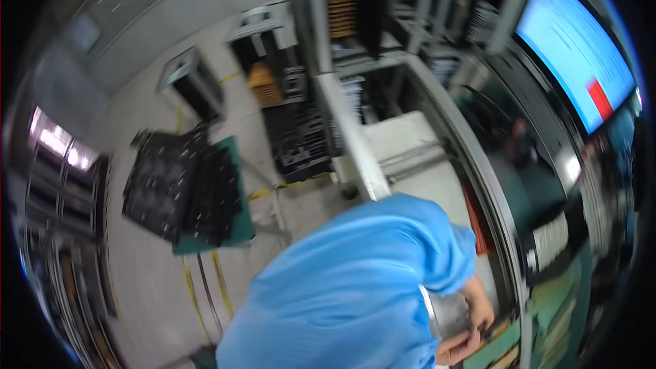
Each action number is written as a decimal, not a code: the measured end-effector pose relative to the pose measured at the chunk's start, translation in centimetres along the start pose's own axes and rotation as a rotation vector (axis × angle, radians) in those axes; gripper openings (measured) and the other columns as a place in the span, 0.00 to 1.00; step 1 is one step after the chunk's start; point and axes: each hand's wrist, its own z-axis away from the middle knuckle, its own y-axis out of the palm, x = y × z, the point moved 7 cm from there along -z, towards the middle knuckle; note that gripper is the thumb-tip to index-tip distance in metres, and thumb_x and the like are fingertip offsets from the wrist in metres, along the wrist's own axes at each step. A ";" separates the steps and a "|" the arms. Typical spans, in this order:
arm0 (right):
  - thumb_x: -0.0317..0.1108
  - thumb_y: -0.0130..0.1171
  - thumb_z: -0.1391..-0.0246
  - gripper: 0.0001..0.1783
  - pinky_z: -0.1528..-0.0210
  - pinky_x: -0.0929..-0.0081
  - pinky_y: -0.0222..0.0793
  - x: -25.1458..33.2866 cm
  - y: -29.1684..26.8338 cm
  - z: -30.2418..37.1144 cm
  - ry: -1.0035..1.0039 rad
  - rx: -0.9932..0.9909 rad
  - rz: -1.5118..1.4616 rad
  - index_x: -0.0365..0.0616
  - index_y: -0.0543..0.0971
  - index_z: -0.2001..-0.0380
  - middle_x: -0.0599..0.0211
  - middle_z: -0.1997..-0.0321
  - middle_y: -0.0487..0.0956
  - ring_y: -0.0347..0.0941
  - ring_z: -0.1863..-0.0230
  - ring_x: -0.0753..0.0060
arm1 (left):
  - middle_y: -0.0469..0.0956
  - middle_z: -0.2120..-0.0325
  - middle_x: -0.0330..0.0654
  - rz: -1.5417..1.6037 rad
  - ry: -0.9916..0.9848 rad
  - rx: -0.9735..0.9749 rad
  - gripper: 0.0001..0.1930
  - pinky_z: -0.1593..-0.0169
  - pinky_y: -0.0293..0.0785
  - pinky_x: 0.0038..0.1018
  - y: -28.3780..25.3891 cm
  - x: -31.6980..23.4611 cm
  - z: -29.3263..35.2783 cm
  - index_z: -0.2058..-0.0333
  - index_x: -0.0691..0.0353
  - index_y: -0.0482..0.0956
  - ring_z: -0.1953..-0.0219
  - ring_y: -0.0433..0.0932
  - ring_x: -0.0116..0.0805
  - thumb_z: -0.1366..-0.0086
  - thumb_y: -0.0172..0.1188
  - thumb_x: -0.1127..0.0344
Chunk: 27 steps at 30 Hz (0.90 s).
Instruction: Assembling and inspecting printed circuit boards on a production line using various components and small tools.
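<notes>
A blue sleeve (355, 273) rises from the lower edge, bends at the elbow and ends at my left hand (480, 309) at the lower right. Just below it, close to or touching it, are bent fingers that look like my right hand (458, 347), mostly cut off behind the sleeve. Motion blur smears both hands, and anything between them cannot be made out. Beside them lie a grey metal surface (449, 311) and green and tan flat sheets (502, 345).
A metal-framed bench (424, 130) with white box-like surfaces runs along the right. A blue-lit monitor (581, 48) hangs at upper right. On the left, black trays (164, 178) rest on a green-topped stand (240, 212). Behind are stacked black trays (294, 137) and orange pieces (265, 85).
</notes>
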 end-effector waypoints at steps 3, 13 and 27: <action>0.33 0.59 0.37 0.12 0.54 0.66 0.73 5.7 3.9 -3.3 -0.162 0.142 0.077 0.33 0.80 0.58 0.52 0.59 0.80 0.77 0.60 0.59 | 0.80 0.56 0.57 -0.055 -0.032 -0.086 0.25 0.50 0.73 0.47 -3.0 -2.4 2.2 0.53 0.68 0.78 0.51 0.77 0.54 0.52 0.59 0.66; 0.29 0.58 0.39 0.14 0.67 0.72 0.67 -3.0 4.1 -2.7 0.200 0.412 -0.223 0.36 0.78 0.51 0.58 0.61 0.79 0.72 0.67 0.69 | 0.71 0.59 0.57 -1.505 -1.120 -2.034 0.22 0.47 0.61 0.54 -3.1 -34.8 54.9 0.56 0.69 0.74 0.51 0.67 0.58 0.53 0.59 0.70; 0.28 0.53 0.37 0.13 0.60 0.73 0.70 -1.7 8.4 -1.4 0.369 0.710 -0.055 0.37 0.78 0.51 0.59 0.59 0.79 0.73 0.63 0.68 | 0.57 0.37 0.66 -1.298 -1.045 -2.083 0.42 0.31 0.53 0.43 -8.5 -34.0 65.9 0.37 0.75 0.56 0.33 0.56 0.60 0.40 0.65 0.54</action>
